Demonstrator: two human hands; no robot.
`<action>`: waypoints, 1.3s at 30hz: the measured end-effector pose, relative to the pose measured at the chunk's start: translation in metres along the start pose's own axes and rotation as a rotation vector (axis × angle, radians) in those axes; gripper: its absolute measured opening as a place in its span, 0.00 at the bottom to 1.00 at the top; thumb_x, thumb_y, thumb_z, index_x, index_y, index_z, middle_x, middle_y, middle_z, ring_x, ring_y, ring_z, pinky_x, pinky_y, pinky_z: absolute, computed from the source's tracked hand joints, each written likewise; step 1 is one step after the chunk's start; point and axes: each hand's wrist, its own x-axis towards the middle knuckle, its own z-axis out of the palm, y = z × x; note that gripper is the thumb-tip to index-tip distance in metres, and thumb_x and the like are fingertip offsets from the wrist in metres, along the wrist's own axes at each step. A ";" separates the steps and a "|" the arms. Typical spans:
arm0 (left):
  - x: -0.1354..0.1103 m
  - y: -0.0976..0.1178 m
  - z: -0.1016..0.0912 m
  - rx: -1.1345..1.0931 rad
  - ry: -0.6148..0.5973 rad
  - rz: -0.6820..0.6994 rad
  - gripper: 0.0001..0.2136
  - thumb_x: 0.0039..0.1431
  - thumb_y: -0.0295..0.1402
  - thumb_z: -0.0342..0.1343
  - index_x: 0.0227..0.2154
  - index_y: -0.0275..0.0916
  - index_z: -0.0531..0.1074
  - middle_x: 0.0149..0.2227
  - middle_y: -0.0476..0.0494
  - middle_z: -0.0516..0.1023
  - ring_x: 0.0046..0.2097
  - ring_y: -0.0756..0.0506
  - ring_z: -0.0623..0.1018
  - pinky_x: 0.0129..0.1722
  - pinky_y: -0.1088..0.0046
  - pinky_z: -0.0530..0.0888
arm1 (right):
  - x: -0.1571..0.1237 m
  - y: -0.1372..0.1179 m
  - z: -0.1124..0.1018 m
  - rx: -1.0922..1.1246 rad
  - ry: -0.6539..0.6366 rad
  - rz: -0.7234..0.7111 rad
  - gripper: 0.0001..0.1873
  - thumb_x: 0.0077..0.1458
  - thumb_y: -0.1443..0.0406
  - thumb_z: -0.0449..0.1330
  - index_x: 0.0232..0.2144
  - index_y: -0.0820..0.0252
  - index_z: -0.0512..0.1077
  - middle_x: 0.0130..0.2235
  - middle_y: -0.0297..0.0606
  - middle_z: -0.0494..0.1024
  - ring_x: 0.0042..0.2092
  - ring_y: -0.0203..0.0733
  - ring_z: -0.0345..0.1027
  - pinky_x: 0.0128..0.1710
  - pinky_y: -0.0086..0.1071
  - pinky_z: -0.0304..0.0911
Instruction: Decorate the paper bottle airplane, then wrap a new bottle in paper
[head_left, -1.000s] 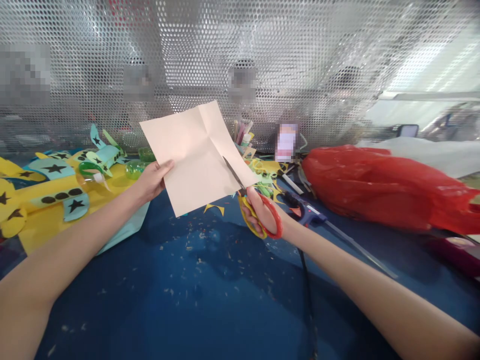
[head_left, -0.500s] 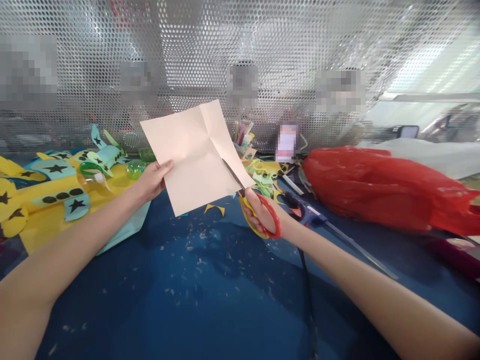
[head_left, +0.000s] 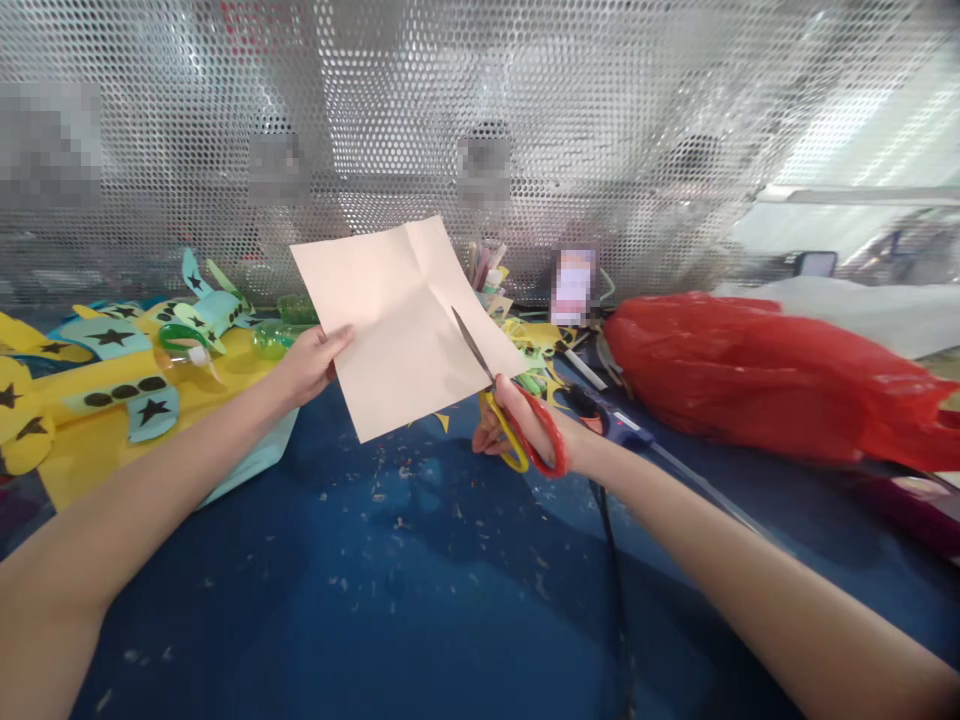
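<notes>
My left hand [head_left: 311, 365] pinches the left edge of a pale pink paper sheet [head_left: 394, 325] and holds it up above the blue table [head_left: 420, 580]. The sheet has a crease running down its right part. My right hand [head_left: 525, 425] is closed in the handles of red and yellow scissors [head_left: 517, 420]. Their blades lie against the sheet's lower right edge, pointing up and left along the crease.
Yellow and light blue paper planes with black stars [head_left: 112, 370] lie at the left. A red plastic bag [head_left: 757, 375] fills the right side. A glue gun [head_left: 611, 420] with its black cord, paper scraps and a perforated metal screen [head_left: 525, 120] lie behind.
The sheet has tilted and dropped slightly. The scissors' handles have closed and the blade has advanced up into the sheet along the crease.
</notes>
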 end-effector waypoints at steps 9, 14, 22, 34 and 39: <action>-0.003 0.001 0.002 0.051 -0.043 0.030 0.14 0.56 0.36 0.59 0.41 0.32 0.75 0.40 0.37 0.81 0.46 0.37 0.79 0.46 0.62 0.77 | 0.004 0.009 -0.008 -0.044 -0.028 -0.105 0.34 0.51 0.34 0.47 0.23 0.57 0.64 0.30 0.42 0.79 0.37 0.46 0.76 0.42 0.38 0.72; -0.005 0.004 0.003 0.036 -0.068 0.004 0.14 0.56 0.34 0.59 0.43 0.31 0.75 0.42 0.36 0.81 0.46 0.38 0.79 0.45 0.64 0.77 | 0.006 0.011 -0.010 -0.016 -0.050 -0.098 0.36 0.48 0.32 0.45 0.25 0.58 0.66 0.31 0.42 0.78 0.38 0.46 0.76 0.44 0.39 0.72; -0.005 0.005 0.005 0.025 -0.034 -0.025 0.14 0.56 0.32 0.59 0.43 0.30 0.75 0.43 0.35 0.81 0.47 0.38 0.80 0.46 0.64 0.77 | 0.008 0.012 -0.009 0.047 -0.065 -0.139 0.35 0.52 0.34 0.46 0.26 0.58 0.69 0.31 0.43 0.79 0.38 0.47 0.76 0.43 0.40 0.72; 0.003 0.003 -0.003 0.043 0.038 0.000 0.12 0.52 0.33 0.62 0.38 0.31 0.76 0.38 0.35 0.82 0.43 0.38 0.81 0.48 0.60 0.76 | -0.003 -0.006 -0.006 0.129 -0.169 0.119 0.44 0.49 0.31 0.32 0.17 0.59 0.66 0.26 0.50 0.79 0.31 0.46 0.78 0.34 0.35 0.75; 0.001 0.006 -0.001 0.087 0.023 -0.015 0.13 0.52 0.33 0.60 0.40 0.31 0.76 0.40 0.36 0.82 0.46 0.37 0.80 0.46 0.63 0.77 | 0.000 -0.004 -0.009 0.134 -0.193 0.208 0.46 0.47 0.30 0.29 0.16 0.59 0.65 0.26 0.52 0.80 0.31 0.47 0.78 0.34 0.37 0.75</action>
